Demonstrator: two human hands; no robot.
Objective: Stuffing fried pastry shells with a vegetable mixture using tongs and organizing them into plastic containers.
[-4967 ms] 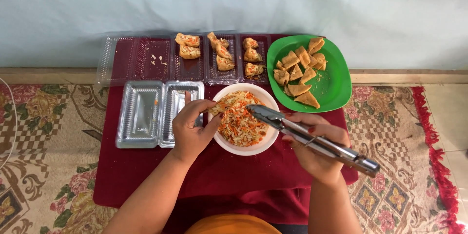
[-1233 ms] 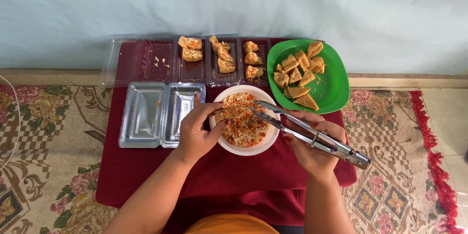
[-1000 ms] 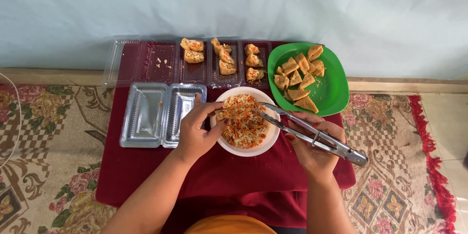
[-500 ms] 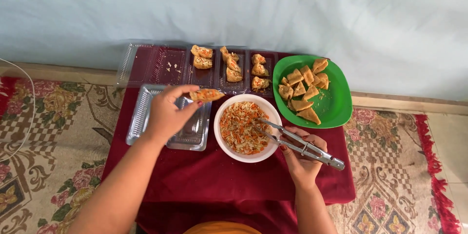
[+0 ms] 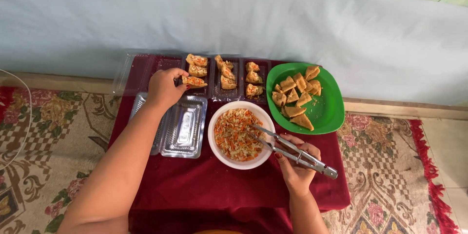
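Stuffed tofu piece (image 5: 194, 82) gripped by left hand (image 5: 165, 87) over clear tray (image 5: 214, 75); eight filled. Tongs (image 5: 292, 151) clasped by right hand (image 5: 296, 170) in filling bowl (image 5: 240, 134). Unfilled pieces left on green plate (image 5: 325, 112).

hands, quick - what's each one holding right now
Left hand: closed on a stuffed pastry over the clear tray.
Right hand: closed on metal tongs, tips in the bowl.
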